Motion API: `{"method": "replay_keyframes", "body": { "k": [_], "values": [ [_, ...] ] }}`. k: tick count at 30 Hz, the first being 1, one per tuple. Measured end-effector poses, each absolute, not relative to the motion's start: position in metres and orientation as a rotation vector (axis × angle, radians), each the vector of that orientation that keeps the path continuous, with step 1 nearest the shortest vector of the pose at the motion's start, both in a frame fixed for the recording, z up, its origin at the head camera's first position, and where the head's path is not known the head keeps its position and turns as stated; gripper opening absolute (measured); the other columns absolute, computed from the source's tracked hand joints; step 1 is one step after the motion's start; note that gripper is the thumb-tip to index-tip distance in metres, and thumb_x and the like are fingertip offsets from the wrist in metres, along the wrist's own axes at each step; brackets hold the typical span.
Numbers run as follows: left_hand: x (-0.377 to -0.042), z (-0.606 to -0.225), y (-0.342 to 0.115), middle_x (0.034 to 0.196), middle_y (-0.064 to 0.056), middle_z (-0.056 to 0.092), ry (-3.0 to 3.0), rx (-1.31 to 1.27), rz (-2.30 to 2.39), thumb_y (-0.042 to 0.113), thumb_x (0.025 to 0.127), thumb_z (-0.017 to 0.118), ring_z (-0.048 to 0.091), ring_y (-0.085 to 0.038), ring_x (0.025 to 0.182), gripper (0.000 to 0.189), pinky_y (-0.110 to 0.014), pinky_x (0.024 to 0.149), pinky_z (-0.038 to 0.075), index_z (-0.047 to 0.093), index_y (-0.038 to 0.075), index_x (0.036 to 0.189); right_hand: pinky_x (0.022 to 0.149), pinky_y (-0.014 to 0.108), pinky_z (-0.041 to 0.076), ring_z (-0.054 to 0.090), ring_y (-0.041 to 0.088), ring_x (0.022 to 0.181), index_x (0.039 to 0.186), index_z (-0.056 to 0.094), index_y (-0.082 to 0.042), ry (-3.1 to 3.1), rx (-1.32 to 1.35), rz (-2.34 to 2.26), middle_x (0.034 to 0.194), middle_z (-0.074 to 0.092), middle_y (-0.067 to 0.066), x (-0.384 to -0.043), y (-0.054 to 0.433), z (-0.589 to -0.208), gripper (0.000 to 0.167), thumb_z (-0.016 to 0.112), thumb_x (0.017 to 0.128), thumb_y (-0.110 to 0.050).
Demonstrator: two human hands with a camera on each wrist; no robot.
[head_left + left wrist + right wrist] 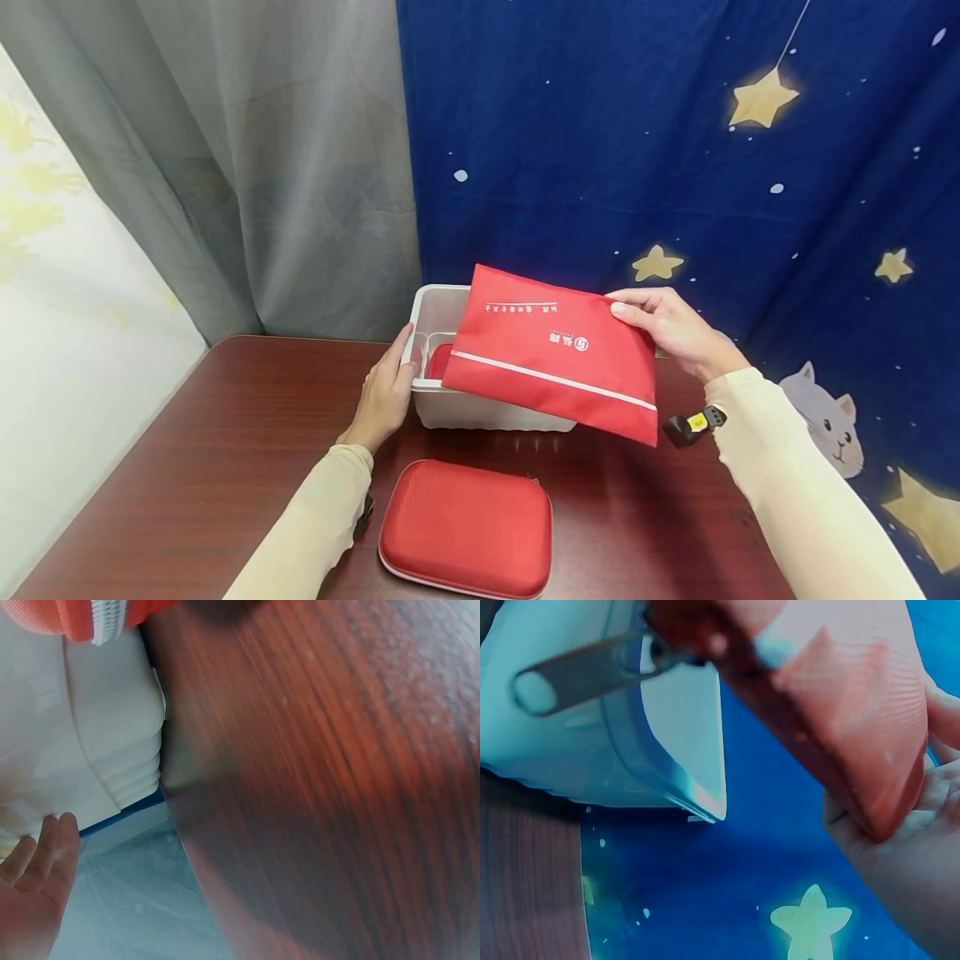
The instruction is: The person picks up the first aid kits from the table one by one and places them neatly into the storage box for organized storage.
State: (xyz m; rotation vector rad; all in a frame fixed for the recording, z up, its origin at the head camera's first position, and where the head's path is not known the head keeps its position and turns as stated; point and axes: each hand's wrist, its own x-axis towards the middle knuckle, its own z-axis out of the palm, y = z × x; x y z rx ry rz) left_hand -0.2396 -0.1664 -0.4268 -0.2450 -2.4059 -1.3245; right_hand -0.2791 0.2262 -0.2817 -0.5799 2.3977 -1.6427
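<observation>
My right hand (671,329) pinches a flat red fabric pouch (525,333) by its right side, thumb on top. The pouch has a white stripe and white printing, and it hangs tilted over a white plastic bin (495,410), covering much of its opening. In the right wrist view, a zip pull (577,679) hangs by the red material. My left hand (382,396) touches the bin's left end, its fingers (56,859) straight against the outer wall. Inside the bin, a red item (440,361) shows partly; the pouch hides the rest.
A red zipped hard case (467,529) lies on the dark wood table (247,467), in front of the bin. Behind the table hang a grey curtain (300,167) and a blue curtain (540,125) with stars. A white patterned surface (75,333) stands at the left.
</observation>
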Motion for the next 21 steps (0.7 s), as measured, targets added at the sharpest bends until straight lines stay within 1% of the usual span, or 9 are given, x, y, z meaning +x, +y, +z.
{"method": "replay_keyframes", "body": {
  "k": [4, 8, 14, 21],
  "values": [
    [-0.24, -0.427, -0.166, 0.154, -0.01, 0.042, -2.405, -0.243, -1.323, 0.016, 0.099, 0.042, 0.044, -0.03, 0.137, 0.059, -0.057, 0.109, 0.036, 0.033, 0.02, 0.157, 0.063, 0.031, 0.058, 0.072, 0.02, 0.074, 0.133, 0.061, -0.001, 2.438, -0.569, -1.603, 0.094, 0.074, 0.001, -0.287, 0.221, -0.28, 0.042, 0.061, 0.099, -0.025],
    [-0.24, -0.426, -0.166, 0.154, -0.01, 0.043, -2.403, -0.238, -1.313, 0.017, 0.098, 0.042, 0.045, -0.03, 0.136, 0.059, -0.057, 0.109, 0.036, 0.034, 0.02, 0.156, 0.064, 0.031, 0.058, 0.072, 0.02, 0.075, 0.134, 0.06, -0.001, 2.441, -0.546, -1.603, 0.094, 0.073, 0.002, -0.293, 0.215, -0.277, 0.043, 0.061, 0.099, -0.025],
    [-0.241, -0.425, -0.166, 0.153, -0.01, 0.043, -2.408, -0.234, -1.294, 0.017, 0.097, 0.041, 0.046, -0.03, 0.136, 0.06, -0.057, 0.109, 0.036, 0.035, 0.02, 0.156, 0.064, 0.028, 0.057, 0.071, 0.016, 0.073, 0.136, 0.058, 0.002, 2.481, -0.54, -1.61, 0.091, 0.073, -0.002, -0.302, 0.205, -0.271, 0.045, 0.06, 0.1, -0.025],
    [-0.242, -0.427, -0.166, 0.154, -0.008, 0.043, -2.41, -0.228, -1.31, 0.017, 0.097, 0.042, 0.046, -0.029, 0.136, 0.059, -0.057, 0.108, 0.036, 0.035, 0.021, 0.156, 0.064, 0.027, 0.057, 0.07, 0.015, 0.073, 0.135, 0.06, 0.001, 2.511, -0.554, -1.629, 0.092, 0.072, -0.002, -0.309, 0.193, -0.266, 0.042, 0.06, 0.1, -0.022]
  ]
}}
